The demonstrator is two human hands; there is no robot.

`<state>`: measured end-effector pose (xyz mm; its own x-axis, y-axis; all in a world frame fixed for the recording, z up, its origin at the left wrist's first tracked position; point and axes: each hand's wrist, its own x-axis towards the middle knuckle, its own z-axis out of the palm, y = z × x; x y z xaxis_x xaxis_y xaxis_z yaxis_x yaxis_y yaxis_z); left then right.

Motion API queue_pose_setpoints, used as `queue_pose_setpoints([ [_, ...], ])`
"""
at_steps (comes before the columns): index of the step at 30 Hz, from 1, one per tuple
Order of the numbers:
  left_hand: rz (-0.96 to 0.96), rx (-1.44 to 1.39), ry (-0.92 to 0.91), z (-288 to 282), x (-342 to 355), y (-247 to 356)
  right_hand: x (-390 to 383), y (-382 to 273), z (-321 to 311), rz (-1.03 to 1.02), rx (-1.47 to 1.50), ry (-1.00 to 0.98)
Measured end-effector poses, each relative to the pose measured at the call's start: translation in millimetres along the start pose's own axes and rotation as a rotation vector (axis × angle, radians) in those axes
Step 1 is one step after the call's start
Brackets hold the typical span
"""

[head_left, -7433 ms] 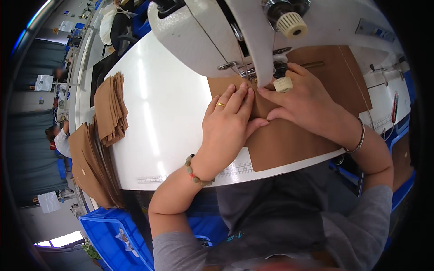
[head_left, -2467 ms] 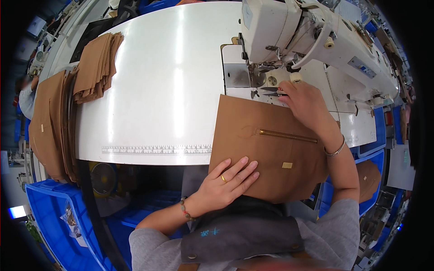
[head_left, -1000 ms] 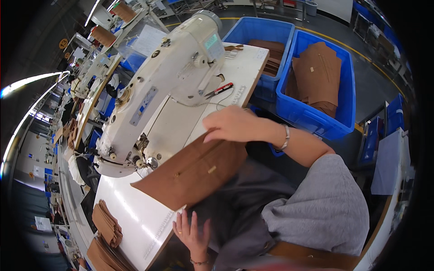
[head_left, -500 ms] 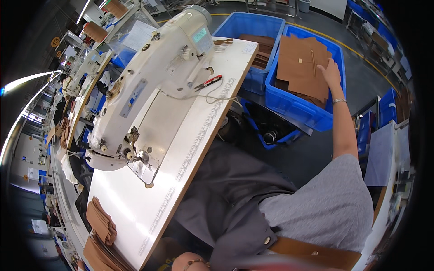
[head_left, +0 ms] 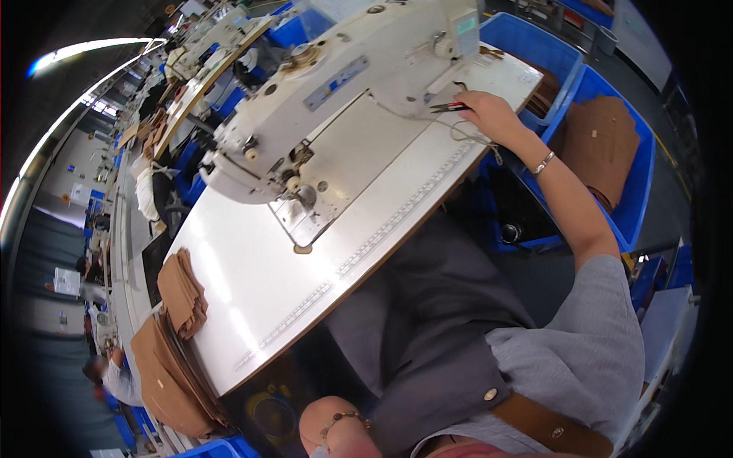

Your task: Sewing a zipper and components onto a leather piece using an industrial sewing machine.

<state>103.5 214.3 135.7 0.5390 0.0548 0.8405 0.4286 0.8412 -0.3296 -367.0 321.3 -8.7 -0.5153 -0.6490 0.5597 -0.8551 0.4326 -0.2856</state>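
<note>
My right hand reaches over the far right of the white sewing table. Its fingers are closed around the red handle of small thread snips, whose dark blades point left toward the sewing machine. A pale cord lies just below that hand and trails toward the table's edge. Low in the view, my left hand is beside my lap, with a beaded bracelet at its wrist. Its fingers are hidden.
Beyond the table stand two blue bins; the right bin holds brown cut pieces, and the left bin has more. A folded brown stack sits at the table's left end, near a larger brown pile.
My right hand has left the brown pieces in the right bin and come left onto the snips on the table. The view has shifted, so more of the left side shows.
</note>
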Motion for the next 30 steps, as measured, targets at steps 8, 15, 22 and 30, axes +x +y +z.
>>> queue_pose_setpoints([
  [8, 0.141, 0.053, 0.03, -22.6, 13.4, 14.9, 9.6, 8.1, 5.4, 0.134, -0.119, 0.006],
  [15, 0.246, 0.113, 0.011, -37.2, 21.2, 20.0, 4.5, -46.7, -5.2, 0.131, 0.085, 0.158],
  [22, 0.361, 0.189, -0.036, -44.5, 28.1, 28.9, -4.0, -151.0, 15.7, -0.085, 0.256, 0.024],
  [30, 0.437, 0.249, -0.088, -46.3, 36.2, 41.1, -4.1, -225.0, 76.7, -0.193, 0.383, -0.125],
])
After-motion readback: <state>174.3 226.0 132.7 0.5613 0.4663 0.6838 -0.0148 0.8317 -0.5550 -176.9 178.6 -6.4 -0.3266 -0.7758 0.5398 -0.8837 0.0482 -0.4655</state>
